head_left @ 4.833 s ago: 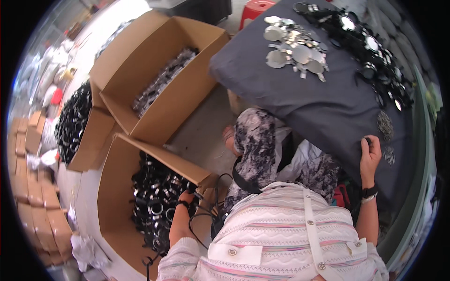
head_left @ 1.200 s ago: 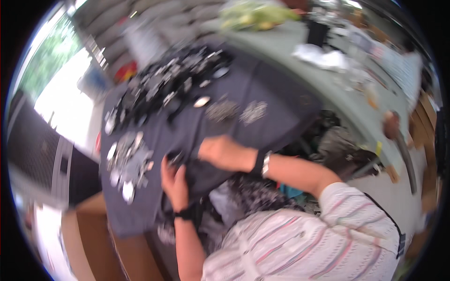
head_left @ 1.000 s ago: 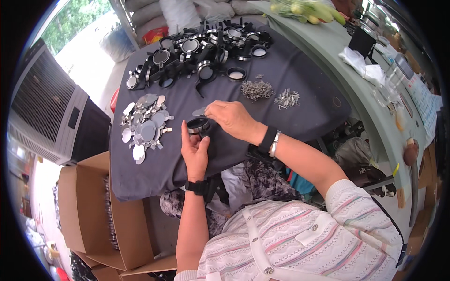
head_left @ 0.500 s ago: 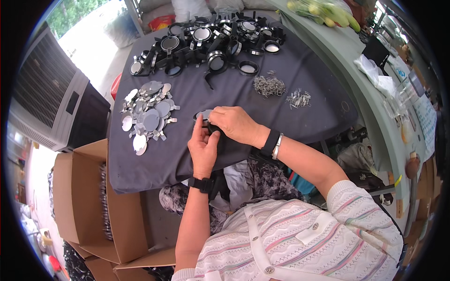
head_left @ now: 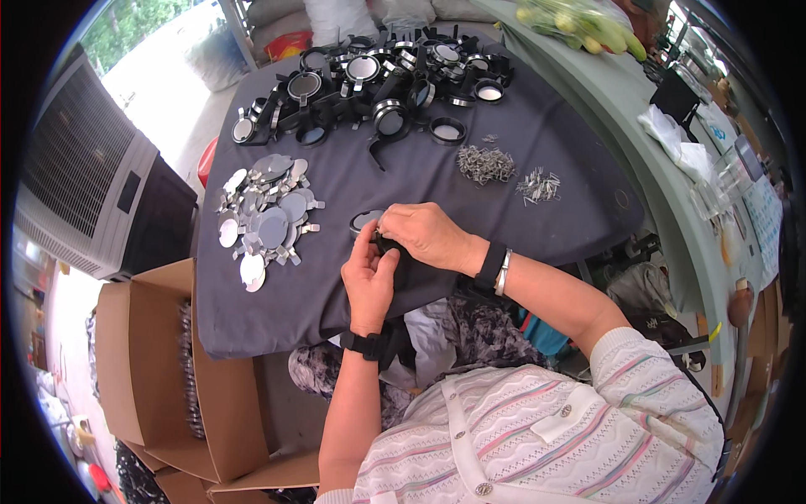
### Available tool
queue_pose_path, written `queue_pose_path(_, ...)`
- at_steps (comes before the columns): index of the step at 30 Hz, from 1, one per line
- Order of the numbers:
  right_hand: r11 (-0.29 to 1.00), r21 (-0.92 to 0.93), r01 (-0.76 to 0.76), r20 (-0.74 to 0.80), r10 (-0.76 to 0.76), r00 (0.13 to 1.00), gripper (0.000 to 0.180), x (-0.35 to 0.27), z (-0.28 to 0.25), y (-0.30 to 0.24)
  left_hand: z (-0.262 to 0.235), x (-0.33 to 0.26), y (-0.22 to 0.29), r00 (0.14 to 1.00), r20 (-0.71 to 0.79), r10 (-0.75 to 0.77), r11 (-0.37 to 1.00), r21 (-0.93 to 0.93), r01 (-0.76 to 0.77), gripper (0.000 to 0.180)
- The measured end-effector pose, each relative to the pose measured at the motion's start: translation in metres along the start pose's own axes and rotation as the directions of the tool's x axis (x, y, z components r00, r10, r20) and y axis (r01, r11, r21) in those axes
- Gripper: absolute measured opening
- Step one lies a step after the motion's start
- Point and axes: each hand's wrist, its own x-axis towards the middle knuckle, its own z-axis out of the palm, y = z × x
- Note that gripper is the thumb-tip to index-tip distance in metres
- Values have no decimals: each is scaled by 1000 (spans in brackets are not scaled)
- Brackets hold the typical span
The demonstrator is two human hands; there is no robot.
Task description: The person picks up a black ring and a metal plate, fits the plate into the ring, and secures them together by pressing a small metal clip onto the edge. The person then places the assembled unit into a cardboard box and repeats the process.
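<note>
Just in front of me, over the table, my left hand grips a black ring-shaped part with a round silver disc inside it. Its fingers and thumb are closed around the near side of that part. My right hand is pinched at the right edge of the same disc; its fingertips hide what is between them. To the left lies a heap of flat silver discs with small tabs. A pile of small wire springs or pins lies beyond my right hand, with a smaller pile of metal pins beside it.
Many black ring parts with silver discs are heaped along the far side of the dark cloth-covered table. An open cardboard box stands at the lower left, below an air cooler. A pale green bench runs along the right.
Both hands stay on the ring part, and the right fingers have shifted slightly at its edge. More of the ring's black rim shows. The whole view has moved a little.
</note>
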Motion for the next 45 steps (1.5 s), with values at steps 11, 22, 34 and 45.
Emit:
queue_pose_path(11, 989, -82, 123, 120, -113, 986, 13, 3, -10, 1, 10, 2, 11, 996, -92, 10, 1000, 4, -10, 27)
queue_pose_path(22, 938, -335, -86, -69, 67, 995, 20, -77, -6, 6, 17, -10, 49, 989, -47, 143, 934, 337, -119, 24)
queue_pose_path(34, 936, -315, -158, -127, 123, 984, 25, -75, -14, -5, 13, -10, 52, 989, -49, 143, 944, 307, -121, 25)
queue_pose_path(45, 809, -477, -345, -283, 230, 931, 21, -104, -1, -14, 4, -5, 41, 991, -33, 132, 949, 294, -117, 26)
